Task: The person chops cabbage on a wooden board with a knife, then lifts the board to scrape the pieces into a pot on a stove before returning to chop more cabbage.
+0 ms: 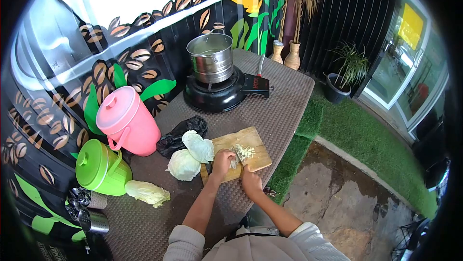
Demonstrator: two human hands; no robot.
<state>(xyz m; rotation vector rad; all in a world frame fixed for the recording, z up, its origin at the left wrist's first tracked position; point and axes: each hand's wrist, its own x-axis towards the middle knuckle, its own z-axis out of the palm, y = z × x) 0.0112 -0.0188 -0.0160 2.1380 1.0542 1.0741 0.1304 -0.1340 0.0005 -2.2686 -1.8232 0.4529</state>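
Note:
A wooden cutting board (253, 140) lies on the grey table with a small heap of chopped cabbage (246, 152) on it. My left hand (223, 160) presses down on cabbage at the board's near left. My right hand (251, 181) grips a knife (239, 154) whose blade rests by the chopped heap. Just left of the board lie two pale cabbage pieces (190, 157), one leaning on the other.
A steel pot (211, 57) sits on a black gas stove (217, 92) at the back. A pink jug (128, 121), green lidded jug (100, 167), black bag (181, 135), a cabbage leaf (147, 192) and steel cups (87, 208) stand left. The table edge drops right to grass.

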